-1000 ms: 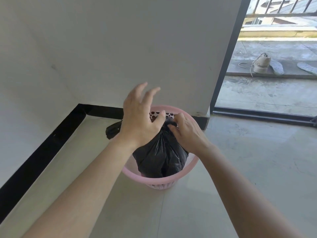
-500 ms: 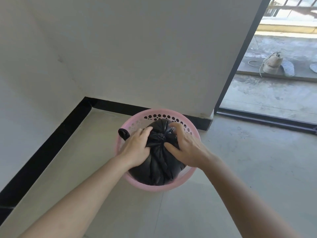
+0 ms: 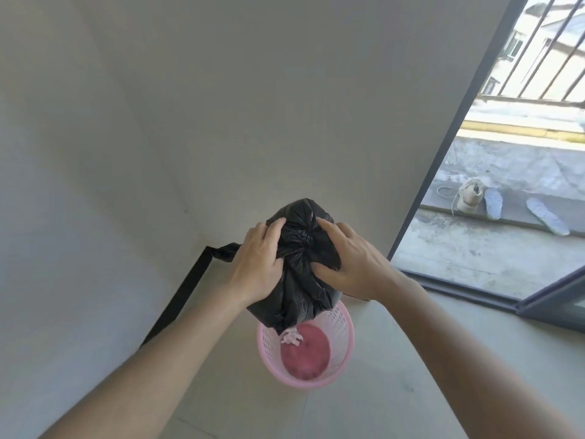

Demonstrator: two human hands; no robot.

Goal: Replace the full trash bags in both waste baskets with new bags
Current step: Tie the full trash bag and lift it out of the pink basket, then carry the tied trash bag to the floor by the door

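A full black trash bag [image 3: 300, 274], knotted at the top, hangs in the air above a pink perforated waste basket [image 3: 340, 369] that stands on the floor in the wall corner. My left hand [image 3: 258, 264] grips the bag's left side and my right hand [image 3: 351, 264] grips its right side. A loose black strip of the bag [image 3: 226, 251] trails to the left behind my left hand. A pale scrap [image 3: 292, 338] pokes out of the bag's bottom. The basket's pink bottom [image 3: 305, 354] shows, with no liner in it.
White walls meet in a corner with a black baseboard [image 3: 177, 305] along the floor. To the right an open doorway with a dark frame [image 3: 443, 144] leads to a balcony with a shoe [image 3: 470, 196], two insoles [image 3: 493, 202] and a railing [image 3: 544, 49].
The bag was sitting in the basket with both hands closing on its knotted top. Now both hands have lifted it up out of the basket, and the view has tilted upward.
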